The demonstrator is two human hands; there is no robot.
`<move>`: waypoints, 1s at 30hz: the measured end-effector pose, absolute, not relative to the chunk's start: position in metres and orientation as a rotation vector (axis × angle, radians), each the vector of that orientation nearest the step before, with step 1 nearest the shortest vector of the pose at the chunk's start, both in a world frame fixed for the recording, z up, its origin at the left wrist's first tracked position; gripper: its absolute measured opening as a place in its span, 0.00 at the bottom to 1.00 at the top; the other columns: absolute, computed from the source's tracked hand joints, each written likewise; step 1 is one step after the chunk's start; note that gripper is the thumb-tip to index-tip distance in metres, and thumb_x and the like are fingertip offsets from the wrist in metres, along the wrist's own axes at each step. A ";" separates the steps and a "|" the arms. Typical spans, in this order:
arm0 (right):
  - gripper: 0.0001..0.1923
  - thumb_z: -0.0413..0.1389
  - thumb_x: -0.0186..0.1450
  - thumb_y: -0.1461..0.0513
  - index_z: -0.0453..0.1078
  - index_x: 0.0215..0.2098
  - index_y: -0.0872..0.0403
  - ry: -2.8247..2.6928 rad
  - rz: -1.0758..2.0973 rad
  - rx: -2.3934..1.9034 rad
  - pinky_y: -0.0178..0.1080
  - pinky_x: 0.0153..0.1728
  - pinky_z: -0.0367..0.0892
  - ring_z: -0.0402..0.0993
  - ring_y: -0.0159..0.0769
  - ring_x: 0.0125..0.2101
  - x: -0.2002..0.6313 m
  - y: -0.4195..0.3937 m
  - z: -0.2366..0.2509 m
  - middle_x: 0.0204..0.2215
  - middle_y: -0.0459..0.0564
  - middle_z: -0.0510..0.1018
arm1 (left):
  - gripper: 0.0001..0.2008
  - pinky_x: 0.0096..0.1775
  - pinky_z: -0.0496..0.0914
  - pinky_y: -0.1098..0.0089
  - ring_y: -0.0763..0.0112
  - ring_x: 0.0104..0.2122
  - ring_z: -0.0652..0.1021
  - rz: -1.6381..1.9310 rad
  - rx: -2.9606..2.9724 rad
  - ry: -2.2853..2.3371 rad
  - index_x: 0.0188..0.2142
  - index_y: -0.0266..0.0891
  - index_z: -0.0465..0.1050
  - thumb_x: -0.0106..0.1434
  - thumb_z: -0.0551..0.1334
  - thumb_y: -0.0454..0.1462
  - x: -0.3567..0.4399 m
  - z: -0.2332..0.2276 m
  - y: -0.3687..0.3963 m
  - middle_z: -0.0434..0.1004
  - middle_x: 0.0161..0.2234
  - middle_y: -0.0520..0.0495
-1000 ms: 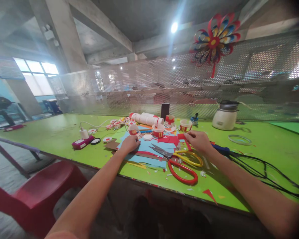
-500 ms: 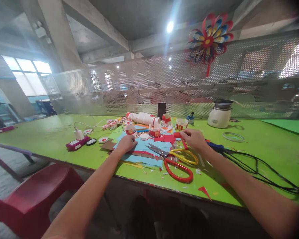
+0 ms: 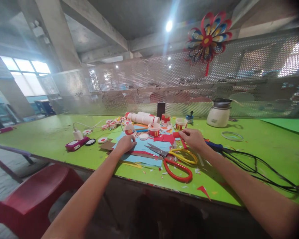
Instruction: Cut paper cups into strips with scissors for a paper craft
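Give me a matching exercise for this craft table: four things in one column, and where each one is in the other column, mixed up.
Things:
1. left hand
2. right hand
3. scissors
4. paper flower

Places:
A. high on the mesh screen
B. flat on the blue paper
C. pinching a red paper strip
D. between the two hands

Pairs: 1-B, 2-C, 3-D, 4-A

Lime-green table (image 3: 52, 132), blue paper sheets (image 3: 149, 146), red-and-yellow scissors (image 3: 179, 162), red chair (image 3: 37, 196), cream kettle (image 3: 218, 116)
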State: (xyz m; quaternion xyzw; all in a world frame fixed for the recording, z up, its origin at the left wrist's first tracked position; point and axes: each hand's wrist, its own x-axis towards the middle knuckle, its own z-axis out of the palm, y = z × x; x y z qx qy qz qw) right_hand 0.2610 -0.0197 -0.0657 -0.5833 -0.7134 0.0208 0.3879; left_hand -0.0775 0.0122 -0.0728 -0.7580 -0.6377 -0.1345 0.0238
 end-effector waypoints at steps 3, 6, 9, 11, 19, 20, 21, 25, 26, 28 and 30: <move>0.12 0.55 0.68 0.56 0.72 0.39 0.57 -1.813 0.053 -1.493 0.38 0.32 0.72 0.75 0.32 0.30 0.261 -0.020 -0.065 0.35 0.46 0.77 | 0.11 0.42 0.68 0.67 0.59 0.43 0.77 -0.417 -2.341 -1.980 0.39 0.41 0.77 0.60 0.60 0.42 -0.077 -0.073 0.012 0.80 0.39 0.41; 0.15 0.55 0.67 0.54 0.72 0.31 0.56 -1.797 0.035 -1.480 0.36 0.28 0.68 0.72 0.30 0.24 0.260 -0.022 -0.063 0.25 0.43 0.76 | 0.11 0.43 0.68 0.67 0.59 0.43 0.77 -0.417 -2.338 -1.986 0.39 0.41 0.77 0.60 0.60 0.43 -0.077 -0.073 0.011 0.80 0.39 0.42; 0.18 0.53 0.64 0.52 0.74 0.25 0.56 -1.771 0.013 -1.439 0.36 0.24 0.61 0.68 0.32 0.20 0.258 -0.025 -0.061 0.17 0.45 0.73 | 0.12 0.44 0.68 0.66 0.59 0.44 0.77 -0.425 -2.335 -1.988 0.40 0.42 0.77 0.60 0.60 0.42 -0.077 -0.073 0.009 0.80 0.40 0.42; 0.20 0.51 0.62 0.51 0.75 0.23 0.56 -1.764 0.009 -1.416 0.37 0.23 0.58 0.67 0.34 0.19 0.257 -0.026 -0.060 0.15 0.47 0.73 | 0.12 0.44 0.68 0.66 0.59 0.44 0.77 -0.429 -2.333 -1.992 0.41 0.41 0.77 0.60 0.60 0.42 -0.077 -0.073 0.008 0.80 0.40 0.42; 0.21 0.51 0.61 0.50 0.73 0.21 0.55 -1.744 0.010 -1.405 0.36 0.22 0.58 0.66 0.33 0.18 0.254 -0.028 -0.059 0.14 0.46 0.72 | 0.13 0.43 0.67 0.68 0.61 0.41 0.78 -0.422 -2.358 -1.989 0.37 0.39 0.78 0.64 0.55 0.39 -0.075 -0.070 0.008 0.81 0.38 0.41; 0.20 0.51 0.62 0.50 0.73 0.22 0.55 -1.747 0.010 -1.409 0.36 0.22 0.58 0.66 0.32 0.18 0.255 -0.028 -0.059 0.15 0.45 0.72 | 0.14 0.43 0.67 0.68 0.62 0.41 0.78 -0.420 -2.365 -1.990 0.36 0.39 0.78 0.64 0.54 0.38 -0.075 -0.070 0.008 0.81 0.38 0.41; 0.20 0.52 0.63 0.50 0.73 0.23 0.55 -1.752 0.010 -1.413 0.35 0.22 0.59 0.66 0.31 0.18 0.255 -0.027 -0.060 0.15 0.44 0.72 | 0.14 0.43 0.67 0.69 0.63 0.41 0.78 -0.419 -2.374 -1.990 0.34 0.39 0.78 0.64 0.53 0.36 -0.075 -0.070 0.009 0.81 0.37 0.41; 0.20 0.54 0.66 0.49 0.71 0.27 0.56 -1.786 0.006 -1.439 0.34 0.24 0.63 0.66 0.28 0.18 0.256 -0.026 -0.061 0.16 0.39 0.70 | 0.14 0.42 0.67 0.69 0.63 0.41 0.78 -0.430 -2.379 -2.003 0.34 0.37 0.77 0.65 0.53 0.35 -0.076 -0.069 0.008 0.81 0.38 0.41; 0.20 0.54 0.67 0.50 0.71 0.26 0.56 -1.794 0.007 -1.446 0.34 0.24 0.64 0.67 0.28 0.19 0.257 -0.025 -0.062 0.17 0.39 0.70 | 0.13 0.42 0.67 0.69 0.63 0.41 0.77 -0.434 -2.371 -2.010 0.35 0.37 0.77 0.65 0.53 0.35 -0.076 -0.069 0.008 0.80 0.38 0.40; 0.19 0.54 0.68 0.51 0.70 0.26 0.56 -1.809 0.011 -1.456 0.34 0.25 0.66 0.68 0.28 0.20 0.258 -0.025 -0.062 0.18 0.39 0.71 | 0.13 0.43 0.68 0.67 0.63 0.42 0.77 -0.436 -2.357 -2.024 0.36 0.35 0.76 0.66 0.53 0.36 -0.077 -0.069 0.009 0.80 0.39 0.38; 0.17 0.55 0.68 0.53 0.70 0.27 0.56 -1.819 0.015 -1.458 0.35 0.27 0.68 0.70 0.28 0.21 0.259 -0.025 -0.061 0.21 0.40 0.72 | 0.12 0.44 0.69 0.63 0.64 0.42 0.77 -0.432 -2.349 -2.036 0.39 0.34 0.75 0.67 0.54 0.39 -0.079 -0.070 0.009 0.78 0.40 0.40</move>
